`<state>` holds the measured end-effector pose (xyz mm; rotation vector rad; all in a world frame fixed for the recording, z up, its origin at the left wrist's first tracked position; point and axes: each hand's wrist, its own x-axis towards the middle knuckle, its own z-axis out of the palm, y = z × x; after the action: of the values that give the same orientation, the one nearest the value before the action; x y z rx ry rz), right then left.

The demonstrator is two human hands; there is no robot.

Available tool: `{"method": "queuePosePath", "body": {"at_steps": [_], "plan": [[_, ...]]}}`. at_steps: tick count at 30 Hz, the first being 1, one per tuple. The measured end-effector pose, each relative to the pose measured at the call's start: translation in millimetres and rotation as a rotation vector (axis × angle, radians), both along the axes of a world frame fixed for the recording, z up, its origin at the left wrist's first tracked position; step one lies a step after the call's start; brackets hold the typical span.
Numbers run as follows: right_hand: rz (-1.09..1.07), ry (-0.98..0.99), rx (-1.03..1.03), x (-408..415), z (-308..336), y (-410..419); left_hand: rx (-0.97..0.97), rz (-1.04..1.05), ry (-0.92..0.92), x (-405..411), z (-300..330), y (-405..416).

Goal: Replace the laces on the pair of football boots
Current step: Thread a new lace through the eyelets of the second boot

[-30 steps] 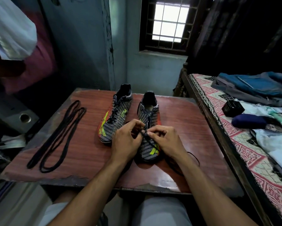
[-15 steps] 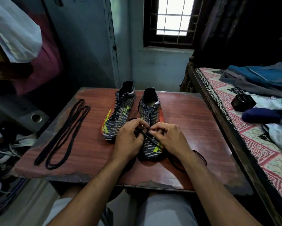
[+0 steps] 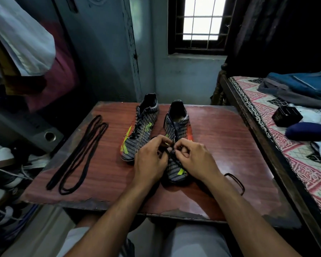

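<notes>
Both hands pinch the black lace [image 3: 168,152] over the right boot [image 3: 176,140] mid-desk [image 3: 230,145] — left hand [image 3: 151,164] grip and right hand [image 3: 194,160] grip closed on it — best worked one eyelet at a time, boot steadied, spare laces [image 3: 78,156] left of it.

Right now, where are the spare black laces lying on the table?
In the head view, the spare black laces lie in a long loop on the left part of the wooden table, left of the left boot and untouched.
</notes>
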<state>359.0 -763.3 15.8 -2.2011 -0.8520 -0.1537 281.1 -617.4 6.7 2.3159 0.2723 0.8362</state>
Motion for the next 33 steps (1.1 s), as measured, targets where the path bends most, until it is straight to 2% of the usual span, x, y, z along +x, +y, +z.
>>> {"method": "queuePosePath", "body": {"at_steps": [7, 10, 14, 21, 33], "plan": [[0.006, -0.050, -0.052, 2, 1, 2, -0.160, -0.036, -0.016, -1, 0, 3], [0.054, 0.035, -0.051, 6, 5, -1, -0.200, -0.052, -0.025, -3, -1, 2], [0.130, 0.188, -0.055, 11, 11, -4, -0.132, -0.020, 0.017, -4, 2, 0], [-0.027, 0.011, -0.081, -3, 6, 4, -0.041, -0.030, 0.029, -4, 6, -6], [-0.009, 0.014, -0.011, 8, 16, -9, -0.126, -0.066, 0.006, 1, 2, -2]]}}
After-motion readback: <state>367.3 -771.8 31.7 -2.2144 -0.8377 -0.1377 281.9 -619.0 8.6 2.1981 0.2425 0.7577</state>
